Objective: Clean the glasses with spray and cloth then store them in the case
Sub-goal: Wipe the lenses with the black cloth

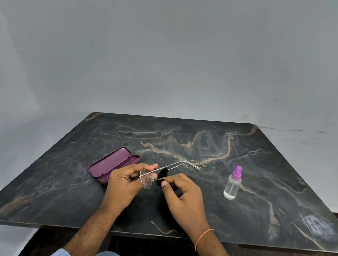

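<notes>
My left hand (127,182) grips thin metal-framed glasses (146,180) at the near lens, above the middle of the dark marble table (183,141). The temples are unfolded and point away to the right. A black cloth (162,172) is pinched over the other lens between the fingers of my right hand (182,194). To the left lies an open purple case (113,163), flat on the table. A small clear spray bottle (233,184) with a purple nozzle stands upright to the right, apart from both hands.
The table's near edge (114,231) runs just below my wrists. A plain grey wall rises behind the table. An orange thread band circles my right wrist.
</notes>
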A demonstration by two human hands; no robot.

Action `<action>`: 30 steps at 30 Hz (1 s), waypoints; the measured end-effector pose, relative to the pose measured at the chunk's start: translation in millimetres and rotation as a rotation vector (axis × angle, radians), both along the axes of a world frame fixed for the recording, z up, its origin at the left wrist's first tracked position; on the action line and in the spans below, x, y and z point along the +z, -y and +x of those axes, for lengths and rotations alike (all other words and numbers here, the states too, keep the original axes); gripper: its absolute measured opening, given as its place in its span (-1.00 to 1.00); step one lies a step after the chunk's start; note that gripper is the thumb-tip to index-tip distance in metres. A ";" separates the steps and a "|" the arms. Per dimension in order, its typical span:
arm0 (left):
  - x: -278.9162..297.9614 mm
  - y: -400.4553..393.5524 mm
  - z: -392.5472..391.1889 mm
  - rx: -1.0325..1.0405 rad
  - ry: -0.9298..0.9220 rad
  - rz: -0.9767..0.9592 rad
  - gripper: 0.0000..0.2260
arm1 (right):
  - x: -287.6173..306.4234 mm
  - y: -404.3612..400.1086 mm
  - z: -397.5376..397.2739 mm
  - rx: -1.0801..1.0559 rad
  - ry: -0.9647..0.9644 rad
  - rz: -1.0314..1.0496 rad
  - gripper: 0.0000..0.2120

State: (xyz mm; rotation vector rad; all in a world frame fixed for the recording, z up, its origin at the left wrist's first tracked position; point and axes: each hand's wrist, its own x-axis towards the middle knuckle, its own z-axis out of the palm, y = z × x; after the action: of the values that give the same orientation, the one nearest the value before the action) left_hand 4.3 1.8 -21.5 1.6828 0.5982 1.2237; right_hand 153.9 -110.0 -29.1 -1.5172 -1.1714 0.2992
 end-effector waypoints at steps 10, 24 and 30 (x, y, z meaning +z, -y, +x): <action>-1.5 -0.3 -0.1 0.005 0.005 0.008 -0.76 | -3.8 -4.3 0.6 -0.093 0.069 -0.054 -0.89; -3.8 -5.3 -0.3 -0.038 -0.010 0.030 -0.73 | -3.4 -6.3 1.8 0.118 -0.016 0.010 -0.84; -5.6 -6.6 0.0 -0.069 0.010 0.007 -0.71 | -5.9 -7.8 2.7 0.090 -0.021 0.029 -0.84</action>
State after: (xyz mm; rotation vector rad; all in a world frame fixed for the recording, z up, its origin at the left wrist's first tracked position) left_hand 4.3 8.4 -27.2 1.6883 0.5260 1.1853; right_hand 156.6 -102.1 -35.0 -1.4351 -1.2245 0.3569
